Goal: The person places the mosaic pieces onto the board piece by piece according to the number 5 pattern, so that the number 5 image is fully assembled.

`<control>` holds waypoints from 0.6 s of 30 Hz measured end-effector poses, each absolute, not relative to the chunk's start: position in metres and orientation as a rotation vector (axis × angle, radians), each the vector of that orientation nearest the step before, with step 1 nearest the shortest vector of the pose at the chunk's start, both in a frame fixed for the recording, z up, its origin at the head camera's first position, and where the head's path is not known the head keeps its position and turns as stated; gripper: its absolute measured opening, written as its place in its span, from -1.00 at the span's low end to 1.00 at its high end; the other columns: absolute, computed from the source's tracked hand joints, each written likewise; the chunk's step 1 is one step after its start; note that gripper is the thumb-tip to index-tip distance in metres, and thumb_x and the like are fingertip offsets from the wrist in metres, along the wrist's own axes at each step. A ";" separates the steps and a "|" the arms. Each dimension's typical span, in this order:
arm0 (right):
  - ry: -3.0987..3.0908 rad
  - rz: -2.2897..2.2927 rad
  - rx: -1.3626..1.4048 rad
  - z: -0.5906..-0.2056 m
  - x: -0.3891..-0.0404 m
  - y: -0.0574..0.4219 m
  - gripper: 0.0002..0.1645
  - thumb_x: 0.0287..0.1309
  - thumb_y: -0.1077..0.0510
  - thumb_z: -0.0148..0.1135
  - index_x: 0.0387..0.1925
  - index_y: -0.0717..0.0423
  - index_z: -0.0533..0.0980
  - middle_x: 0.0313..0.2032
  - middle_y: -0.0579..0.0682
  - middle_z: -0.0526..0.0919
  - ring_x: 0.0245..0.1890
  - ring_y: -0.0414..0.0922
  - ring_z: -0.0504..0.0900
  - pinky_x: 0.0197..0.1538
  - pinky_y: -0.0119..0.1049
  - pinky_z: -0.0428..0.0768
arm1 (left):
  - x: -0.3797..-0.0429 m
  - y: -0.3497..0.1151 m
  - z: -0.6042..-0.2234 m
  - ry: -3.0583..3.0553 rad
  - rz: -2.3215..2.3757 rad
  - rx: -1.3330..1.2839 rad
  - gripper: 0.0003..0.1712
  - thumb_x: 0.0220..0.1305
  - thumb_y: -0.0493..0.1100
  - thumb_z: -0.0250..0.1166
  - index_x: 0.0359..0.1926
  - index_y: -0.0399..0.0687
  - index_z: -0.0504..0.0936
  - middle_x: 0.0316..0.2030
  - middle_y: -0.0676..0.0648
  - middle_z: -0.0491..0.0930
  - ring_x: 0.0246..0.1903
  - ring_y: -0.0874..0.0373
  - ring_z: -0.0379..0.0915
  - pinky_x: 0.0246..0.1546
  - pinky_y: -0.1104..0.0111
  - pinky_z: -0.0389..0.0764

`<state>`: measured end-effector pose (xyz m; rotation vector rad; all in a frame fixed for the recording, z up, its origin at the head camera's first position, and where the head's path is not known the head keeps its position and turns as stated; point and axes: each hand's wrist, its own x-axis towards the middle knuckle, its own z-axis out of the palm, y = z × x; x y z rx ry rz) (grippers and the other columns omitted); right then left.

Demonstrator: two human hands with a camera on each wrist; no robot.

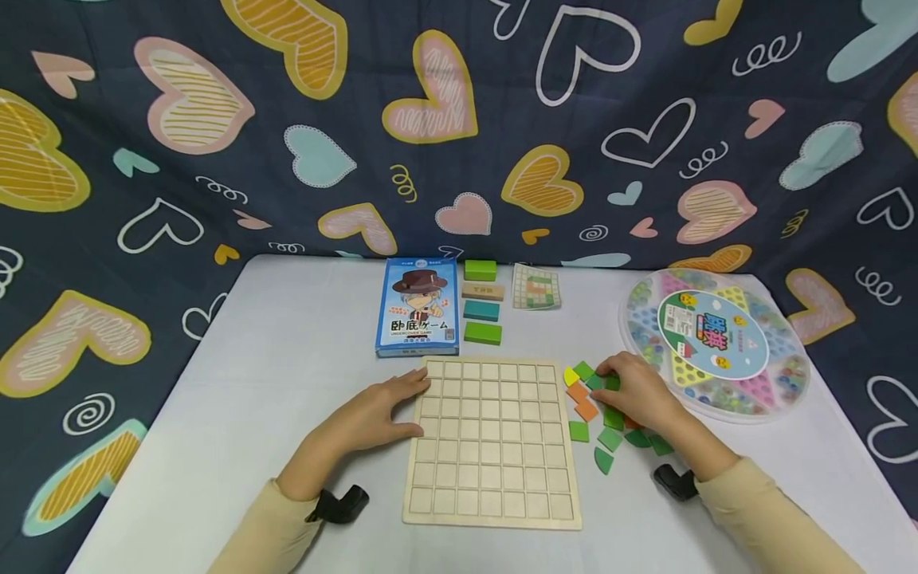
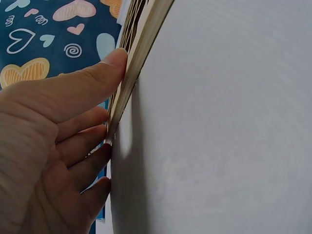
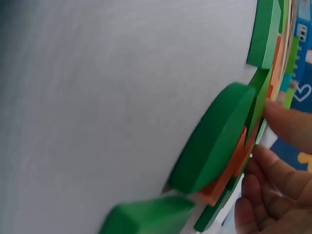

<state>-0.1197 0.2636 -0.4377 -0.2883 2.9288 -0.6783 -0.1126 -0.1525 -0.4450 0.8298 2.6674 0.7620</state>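
Note:
A pale wooden grid board with square recesses lies on the white table. My left hand rests against the board's left edge, thumb and fingers spread; in the left wrist view the thumb touches the board's side. My right hand reaches over a loose group of small flat pieces, fingers and thumb apart around a green piece. Orange pieces, a yellow piece and a green quarter-round piece lie nearby. The right wrist view shows a thick green rounded piece close by the fingers.
Behind the board stand a blue game box, several small blocks in a column and a printed grid card. A round clear case of marbles lies at the right. A heart-patterned cloth hangs behind the table.

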 end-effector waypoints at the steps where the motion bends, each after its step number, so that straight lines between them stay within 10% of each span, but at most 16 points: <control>1: 2.934 -0.672 -0.285 -0.438 -0.120 0.262 -0.61 0.01 0.10 0.40 -0.16 0.27 0.58 -0.19 0.15 0.59 -0.15 0.08 0.52 -0.02 0.06 0.53 | -0.113 -0.152 -0.445 2.666 0.762 0.830 -0.14 0.04 0.06 0.43 0.32 -0.16 0.35 0.38 -0.12 0.22 0.35 -0.14 0.17 0.33 0.00 0.28; 18: 2.933 -0.755 -0.427 -0.442 -0.120 0.262 -0.70 -0.01 0.15 0.41 -0.19 0.15 0.59 -0.19 0.04 0.57 -0.18 -0.04 0.53 -0.08 -0.08 0.56 | -0.113 -0.152 -0.447 2.646 0.762 0.794 -0.14 0.05 0.07 0.42 0.33 -0.16 0.33 0.40 -0.07 0.19 0.38 -0.05 0.12 0.37 0.03 0.21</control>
